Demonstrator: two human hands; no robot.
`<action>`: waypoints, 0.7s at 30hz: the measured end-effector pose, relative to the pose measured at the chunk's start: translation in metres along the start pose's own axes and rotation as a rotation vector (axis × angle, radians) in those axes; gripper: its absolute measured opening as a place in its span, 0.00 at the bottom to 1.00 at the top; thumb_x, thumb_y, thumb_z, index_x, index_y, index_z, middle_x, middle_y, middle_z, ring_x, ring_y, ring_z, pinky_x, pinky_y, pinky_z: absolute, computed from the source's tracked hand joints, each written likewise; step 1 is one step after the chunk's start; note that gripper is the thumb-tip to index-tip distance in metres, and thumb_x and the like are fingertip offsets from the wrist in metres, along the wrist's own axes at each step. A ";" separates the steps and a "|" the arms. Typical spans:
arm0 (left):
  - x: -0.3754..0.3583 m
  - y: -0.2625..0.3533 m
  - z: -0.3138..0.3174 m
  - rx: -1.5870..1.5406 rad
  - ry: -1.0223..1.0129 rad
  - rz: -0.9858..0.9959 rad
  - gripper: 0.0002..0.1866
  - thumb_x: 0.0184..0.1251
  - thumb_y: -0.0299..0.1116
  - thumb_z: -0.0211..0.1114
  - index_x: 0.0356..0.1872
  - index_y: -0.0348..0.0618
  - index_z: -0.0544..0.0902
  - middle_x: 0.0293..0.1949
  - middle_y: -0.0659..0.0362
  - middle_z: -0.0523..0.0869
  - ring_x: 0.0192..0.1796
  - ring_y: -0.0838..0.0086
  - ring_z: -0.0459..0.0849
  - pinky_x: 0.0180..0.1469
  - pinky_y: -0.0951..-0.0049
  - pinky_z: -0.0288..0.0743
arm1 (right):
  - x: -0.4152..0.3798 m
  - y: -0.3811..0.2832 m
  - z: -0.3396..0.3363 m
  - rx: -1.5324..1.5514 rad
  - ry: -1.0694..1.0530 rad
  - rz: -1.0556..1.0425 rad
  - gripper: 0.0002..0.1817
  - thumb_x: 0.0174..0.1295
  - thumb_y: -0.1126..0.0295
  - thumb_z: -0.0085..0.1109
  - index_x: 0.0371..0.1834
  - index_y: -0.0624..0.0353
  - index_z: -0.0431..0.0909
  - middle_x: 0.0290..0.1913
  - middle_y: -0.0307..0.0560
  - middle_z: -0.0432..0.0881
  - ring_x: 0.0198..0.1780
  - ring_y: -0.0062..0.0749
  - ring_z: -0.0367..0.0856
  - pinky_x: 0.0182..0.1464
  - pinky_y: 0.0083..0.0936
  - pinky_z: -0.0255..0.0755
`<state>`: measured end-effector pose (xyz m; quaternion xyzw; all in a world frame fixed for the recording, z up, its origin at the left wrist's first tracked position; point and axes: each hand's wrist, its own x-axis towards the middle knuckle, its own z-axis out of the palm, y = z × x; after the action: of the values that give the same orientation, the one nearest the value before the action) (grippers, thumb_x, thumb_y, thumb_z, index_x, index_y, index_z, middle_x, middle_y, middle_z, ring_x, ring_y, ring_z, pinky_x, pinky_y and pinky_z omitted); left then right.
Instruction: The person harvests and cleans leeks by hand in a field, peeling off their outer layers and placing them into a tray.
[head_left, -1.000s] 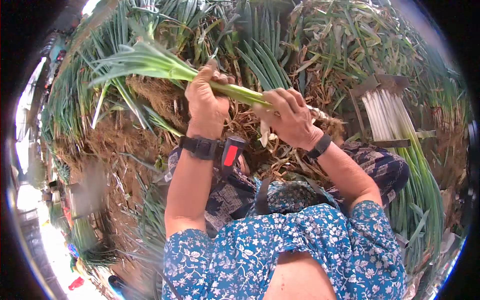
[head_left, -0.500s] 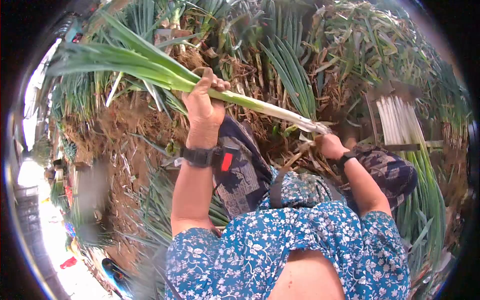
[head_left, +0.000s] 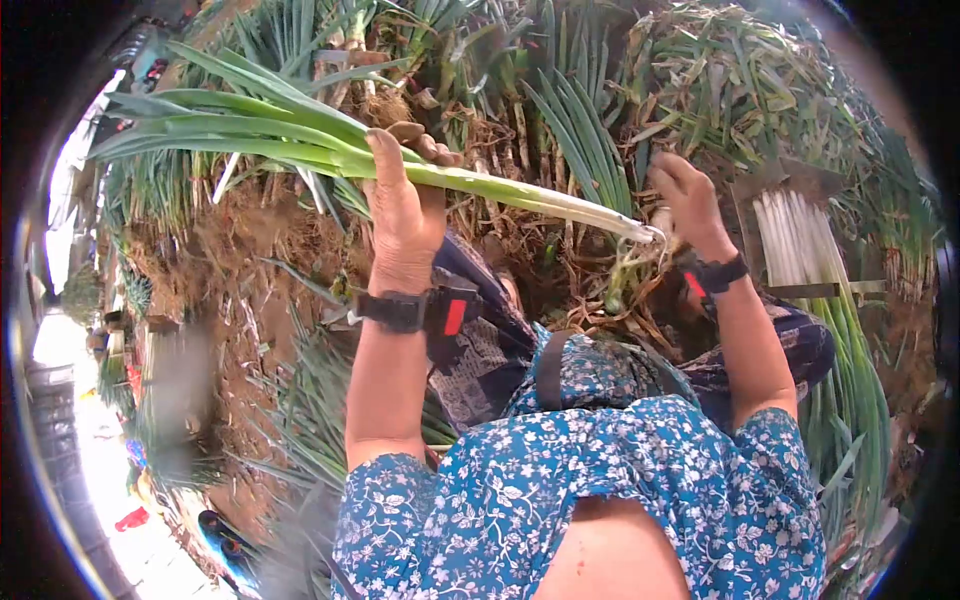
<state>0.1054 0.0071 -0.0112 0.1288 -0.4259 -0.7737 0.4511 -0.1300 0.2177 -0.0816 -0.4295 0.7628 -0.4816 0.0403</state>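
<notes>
My left hand (head_left: 405, 200) is closed around a long green onion (head_left: 480, 185), near where its white stalk turns into green leaves. The leaves fan out to the left, and the white root end points right. Just right of that root end is my right hand (head_left: 695, 205), raised with its fingers apart and slightly bent, nothing visible in them. Below the root end hang loose, peeled outer layers (head_left: 625, 280) over dry scraps between my knees.
To the right, a bundle of cleaned green onions (head_left: 800, 240) lies in a frame. Unpeeled green onions (head_left: 510, 130) with soil-covered roots stand along the far side. A heap of stripped leaves (head_left: 720, 80) lies at the upper right. Bare soil (head_left: 250, 330) shows on the left.
My right hand has let go near the root end and moved up and slightly right. The peeled layers hang lower. My left hand keeps its hold, nearly unmoved.
</notes>
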 end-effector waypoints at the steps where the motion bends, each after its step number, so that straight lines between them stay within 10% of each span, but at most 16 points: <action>1: -0.002 -0.005 0.001 -0.017 0.016 -0.016 0.28 0.57 0.60 0.59 0.40 0.43 0.72 0.28 0.60 0.73 0.34 0.71 0.73 0.44 0.63 0.71 | 0.003 -0.037 0.008 0.029 -0.062 0.001 0.15 0.58 0.64 0.58 0.43 0.64 0.76 0.38 0.55 0.80 0.41 0.37 0.80 0.43 0.29 0.71; 4: -0.015 -0.012 0.018 -0.050 0.025 -0.026 0.31 0.55 0.65 0.56 0.40 0.44 0.72 0.27 0.61 0.70 0.33 0.71 0.71 0.44 0.66 0.71 | -0.008 -0.097 0.048 0.003 -0.144 -0.491 0.26 0.49 0.57 0.67 0.47 0.62 0.73 0.44 0.56 0.76 0.47 0.47 0.74 0.47 0.37 0.69; 21: -0.022 -0.028 0.013 0.036 0.090 -0.092 0.36 0.55 0.73 0.46 0.32 0.44 0.72 0.21 0.65 0.67 0.24 0.78 0.67 0.27 0.78 0.64 | -0.025 -0.120 0.095 0.330 -0.223 -0.240 0.05 0.57 0.74 0.54 0.30 0.66 0.74 0.28 0.58 0.74 0.32 0.51 0.76 0.35 0.34 0.70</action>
<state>0.0936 0.0379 -0.0292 0.1910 -0.4126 -0.7792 0.4314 0.0054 0.1486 -0.0486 -0.5553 0.6079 -0.5508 0.1366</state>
